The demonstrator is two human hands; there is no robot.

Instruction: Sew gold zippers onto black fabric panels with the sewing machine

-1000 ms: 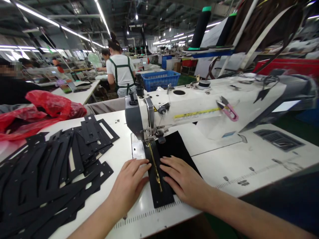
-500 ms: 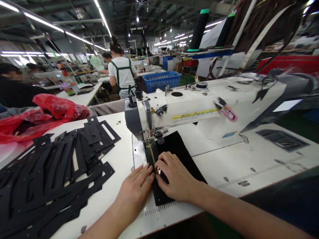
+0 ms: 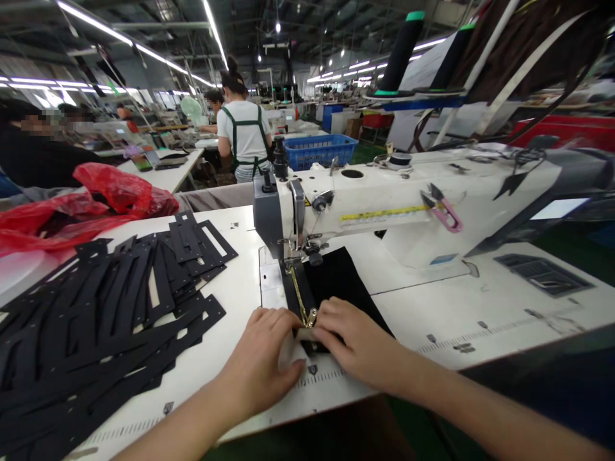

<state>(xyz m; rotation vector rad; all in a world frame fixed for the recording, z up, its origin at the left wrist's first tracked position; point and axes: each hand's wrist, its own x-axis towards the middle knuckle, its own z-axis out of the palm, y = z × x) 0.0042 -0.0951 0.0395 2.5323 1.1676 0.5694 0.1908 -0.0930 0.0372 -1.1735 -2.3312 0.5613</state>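
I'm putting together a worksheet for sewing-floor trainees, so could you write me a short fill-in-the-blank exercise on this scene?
1. The left hand and right hand meet at the near end of a black strip with a metal ____.
2. The snips on the sewing machine have a ____ handle.
3. The pile of black pieces lies to the person's ____.
4. The basket beyond the machine is ____.

Missing words: zipper; pink; left; blue.
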